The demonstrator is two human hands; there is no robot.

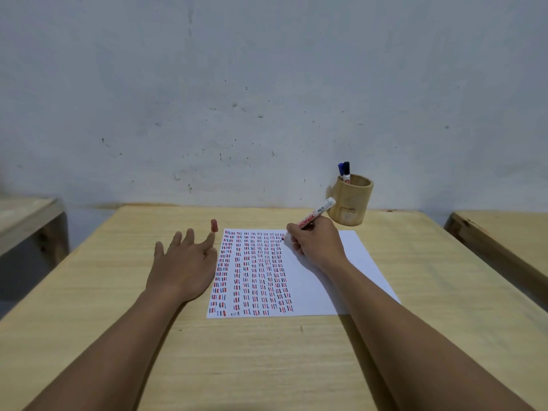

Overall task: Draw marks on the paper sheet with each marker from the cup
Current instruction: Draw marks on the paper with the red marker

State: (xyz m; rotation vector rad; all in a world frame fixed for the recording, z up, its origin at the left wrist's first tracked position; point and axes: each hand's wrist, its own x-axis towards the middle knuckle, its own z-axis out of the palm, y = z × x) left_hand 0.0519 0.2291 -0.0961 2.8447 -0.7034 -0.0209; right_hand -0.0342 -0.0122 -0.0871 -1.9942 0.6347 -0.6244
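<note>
Marking is the step you are in: your right hand (314, 244) is closed in a writing grip on the red marker (315, 216), tip down at the far edge of the paper sheet (326, 280), at the head of what looks like a fresh column just right of the filled ones. The sheet lies flat on the wooden table (267, 366), its left part covered with rows of short red, blue and black dashes, its right part blank.

Your left hand (184, 265) rests on the table just left of the sheet, fingers spread and slack, gripping nothing, though the forefinger seems to touch the red cap (214, 225) standing just beyond the sheet's far left corner; whether it truly touches I cannot tell.

The cup (351, 200), a bamboo-coloured holder, sits at the far right near the wall, well clear of your hand, with a blue marker (341, 170) and a black marker (346, 172) upright in it.

Next, judge on a short firm stroke, then recap: you will need the left hand to fetch that cap.

On the marker barrel you can read "SNOWMAN" in red; a small dark label further up the barrel is too small to read.
</note>
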